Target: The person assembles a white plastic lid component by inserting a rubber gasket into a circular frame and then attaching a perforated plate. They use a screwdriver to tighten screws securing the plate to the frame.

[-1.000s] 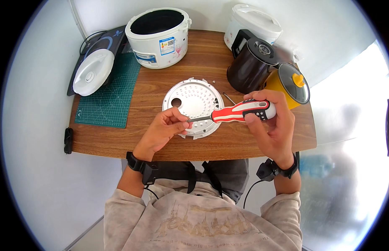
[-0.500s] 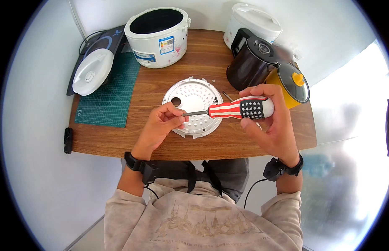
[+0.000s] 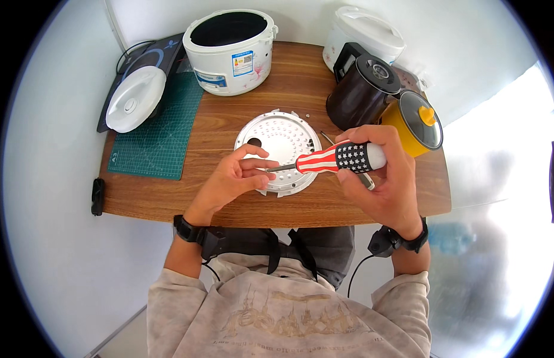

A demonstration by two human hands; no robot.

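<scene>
My right hand (image 3: 387,173) grips a screwdriver (image 3: 322,162) by its thick handle, which has red and white stripes, white stars on black and a white end. The metal shaft points left, and its tip reaches between the thumb and fingers of my left hand (image 3: 235,176). Those fingers are spread; whether one brushes the tip I cannot tell. Under both hands and the screwdriver lies a round silver metal plate (image 3: 274,128) with many small dimples and one larger hole. A second slim tool (image 3: 365,181) with a grey end lies partly hidden beneath my right hand.
A white rice cooker body (image 3: 229,56) stands open at the back. At left, a white oval lid (image 3: 135,98) leans by a black induction plate (image 3: 161,48) and a green cutting mat (image 3: 169,143). At right are a dark kettle (image 3: 360,95), a yellow pot (image 3: 411,125) and another white cooker (image 3: 363,33).
My left hand has loosened its pinch at the screwdriver tip and its fingers have spread. The screwdriver has shifted slightly in my right hand, and the view has moved a little.
</scene>
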